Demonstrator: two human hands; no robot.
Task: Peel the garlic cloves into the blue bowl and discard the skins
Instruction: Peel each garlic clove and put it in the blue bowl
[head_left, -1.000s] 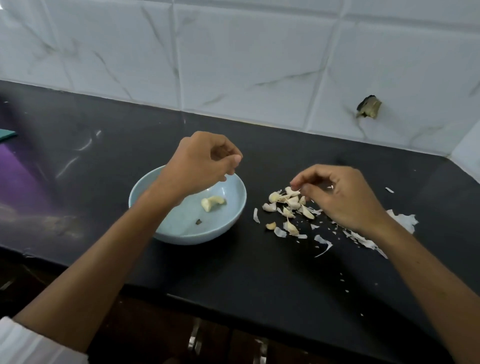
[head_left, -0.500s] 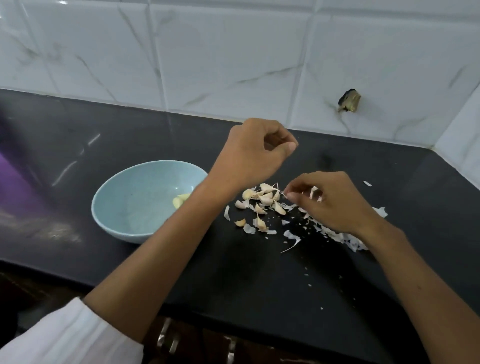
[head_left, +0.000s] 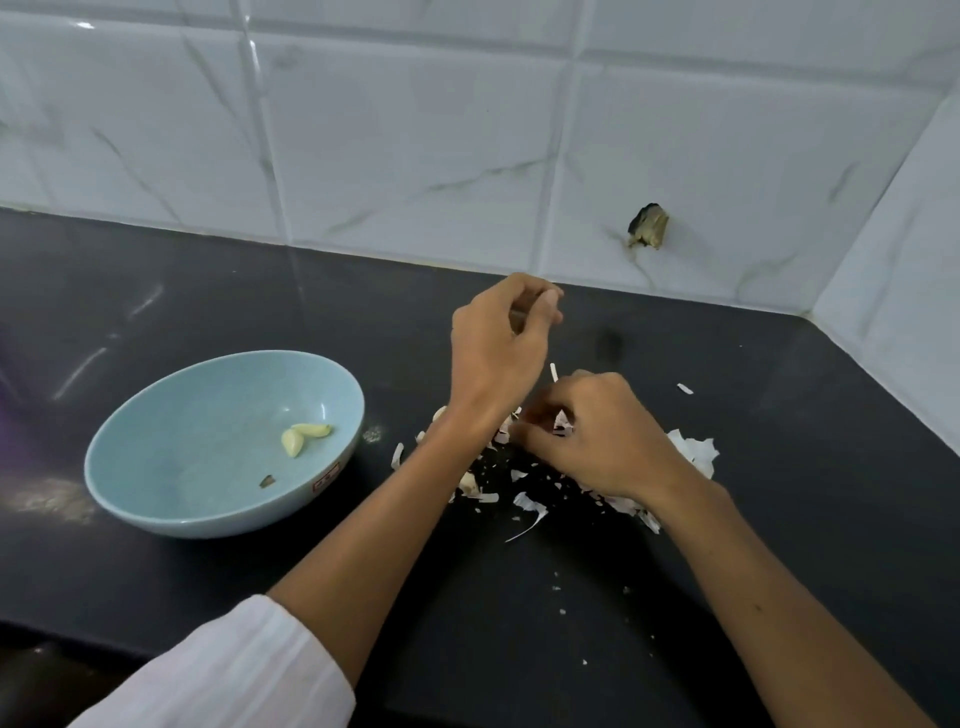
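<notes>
Left hand (head_left: 496, 358) above, right hand (head_left: 602, 441) in the cloves (head_left: 467, 482).
Your left hand's fingers are curled, thumb on forefinger, nothing seen in them. Just beside and below it, your right hand digs curled fingers into the cloves; its grip is hidden. Skins (head_left: 696, 449) lie by its wrist. The bowl (head_left: 156, 415), left of your left forearm, holds two peeled cloves (head_left: 304, 437).

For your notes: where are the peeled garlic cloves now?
Head view, left of centre: the peeled garlic cloves lie inside the blue bowl, toward its right side.
</notes>
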